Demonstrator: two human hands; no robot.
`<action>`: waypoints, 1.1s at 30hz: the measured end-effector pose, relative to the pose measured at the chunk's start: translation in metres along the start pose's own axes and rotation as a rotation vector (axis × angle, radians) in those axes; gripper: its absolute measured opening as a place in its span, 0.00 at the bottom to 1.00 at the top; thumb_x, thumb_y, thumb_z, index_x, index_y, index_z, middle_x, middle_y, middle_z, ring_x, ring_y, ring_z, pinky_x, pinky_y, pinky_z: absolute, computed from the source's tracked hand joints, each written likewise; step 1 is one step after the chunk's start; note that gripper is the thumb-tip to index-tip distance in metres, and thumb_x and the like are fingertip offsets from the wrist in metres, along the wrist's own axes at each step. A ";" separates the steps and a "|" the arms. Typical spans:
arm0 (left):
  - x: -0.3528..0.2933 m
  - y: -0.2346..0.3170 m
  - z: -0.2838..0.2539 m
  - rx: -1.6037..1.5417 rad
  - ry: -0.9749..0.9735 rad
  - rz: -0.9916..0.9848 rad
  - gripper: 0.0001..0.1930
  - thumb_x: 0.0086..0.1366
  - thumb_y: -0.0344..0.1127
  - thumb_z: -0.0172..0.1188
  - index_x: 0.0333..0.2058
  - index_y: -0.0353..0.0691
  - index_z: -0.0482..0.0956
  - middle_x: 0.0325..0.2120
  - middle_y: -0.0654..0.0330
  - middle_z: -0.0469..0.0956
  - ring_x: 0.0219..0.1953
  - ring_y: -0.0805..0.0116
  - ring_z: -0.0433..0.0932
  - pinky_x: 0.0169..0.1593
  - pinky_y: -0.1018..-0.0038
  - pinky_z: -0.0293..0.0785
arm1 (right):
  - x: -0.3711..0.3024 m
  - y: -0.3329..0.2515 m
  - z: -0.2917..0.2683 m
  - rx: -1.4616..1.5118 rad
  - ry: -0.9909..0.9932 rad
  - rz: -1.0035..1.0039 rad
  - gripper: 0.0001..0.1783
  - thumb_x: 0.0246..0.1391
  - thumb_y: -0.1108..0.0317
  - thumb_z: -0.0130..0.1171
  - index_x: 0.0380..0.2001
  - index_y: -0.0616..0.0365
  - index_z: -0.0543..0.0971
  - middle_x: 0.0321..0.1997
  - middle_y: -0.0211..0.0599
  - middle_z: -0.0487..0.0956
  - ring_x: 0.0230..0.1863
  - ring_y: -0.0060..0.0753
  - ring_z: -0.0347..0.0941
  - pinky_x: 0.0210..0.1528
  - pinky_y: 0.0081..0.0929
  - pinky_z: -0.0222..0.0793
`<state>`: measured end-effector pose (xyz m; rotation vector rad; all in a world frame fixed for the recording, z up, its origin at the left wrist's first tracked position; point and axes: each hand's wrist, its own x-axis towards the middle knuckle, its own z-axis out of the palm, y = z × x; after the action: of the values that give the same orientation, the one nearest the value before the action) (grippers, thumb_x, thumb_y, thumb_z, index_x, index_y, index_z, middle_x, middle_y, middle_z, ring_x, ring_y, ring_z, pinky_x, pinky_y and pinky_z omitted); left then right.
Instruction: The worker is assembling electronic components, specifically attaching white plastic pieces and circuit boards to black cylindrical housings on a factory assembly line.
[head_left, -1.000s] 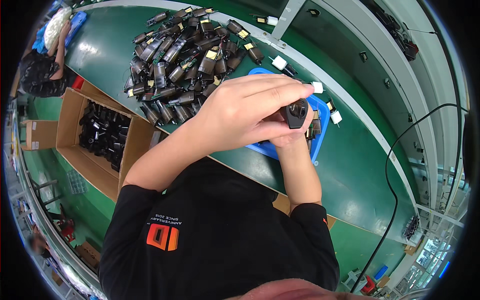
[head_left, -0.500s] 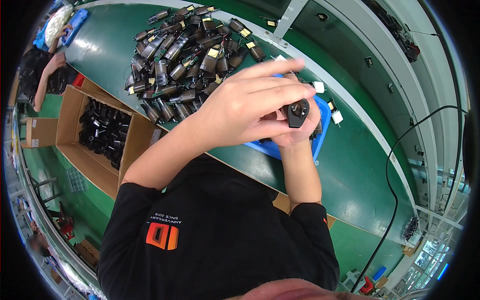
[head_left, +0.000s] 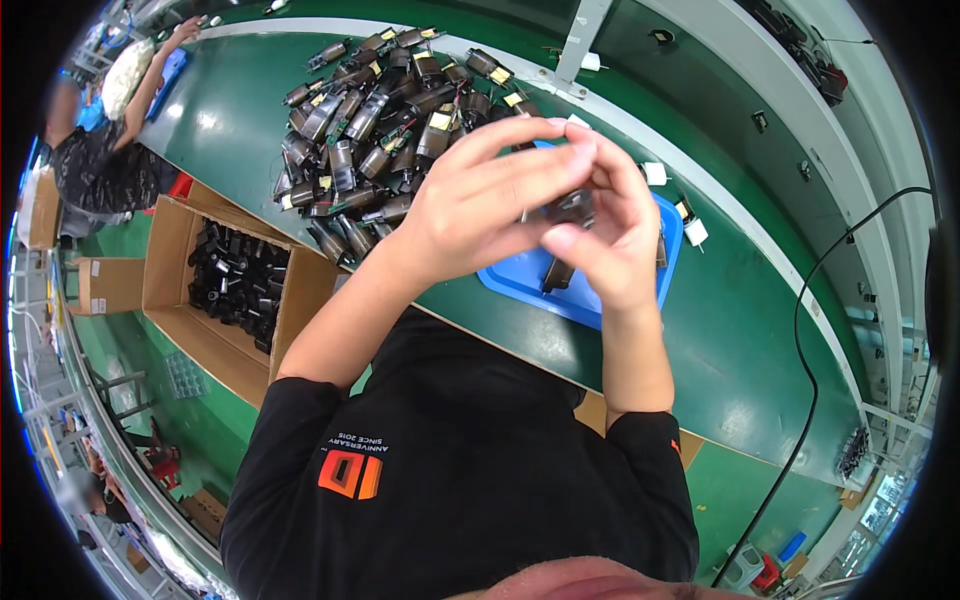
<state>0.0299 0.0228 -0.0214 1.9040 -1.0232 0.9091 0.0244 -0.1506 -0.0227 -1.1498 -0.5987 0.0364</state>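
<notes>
Above the blue tray (head_left: 590, 296), my left hand (head_left: 490, 190) and my right hand (head_left: 625, 220) close together around a small dark motor (head_left: 572, 208). It shows between the fingers, with its black end toward me, blurred; most of it is hidden. My left fingers lie over its top and reach the right fingertips. The right thumb presses from the near side. Another brown-black motor (head_left: 557, 274) lies in the tray beneath my hands. To the left is a heap of similar motors (head_left: 365, 120), with brownish housings and some yellow labels.
Left of the green table (head_left: 225, 100), a cardboard box (head_left: 215, 350) holds many black parts. White-ended pieces (head_left: 695, 232) lie right of the tray. A black cable (head_left: 805, 340) hangs at the right. A co-worker (head_left: 105, 165) sits at the far left.
My right fingers have curled further around the motor, and its black end has turned and is less exposed. The whole view has shifted slightly. The co-worker's arm has swung up and outward.
</notes>
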 end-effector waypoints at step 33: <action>-0.007 0.037 0.007 -0.309 0.029 -0.221 0.63 0.30 0.73 0.71 0.59 0.32 0.63 0.56 0.50 0.69 0.65 0.47 0.61 0.67 0.45 0.42 | -0.045 0.004 0.002 -0.325 0.044 -0.287 0.46 0.35 0.42 0.76 0.54 0.52 0.69 0.55 0.40 0.68 0.57 0.42 0.68 0.58 0.41 0.69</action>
<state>-0.0038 0.0056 -0.0193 1.6975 -0.8608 0.6115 -0.0135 -0.1616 -0.0442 -1.3629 -0.7433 -0.3426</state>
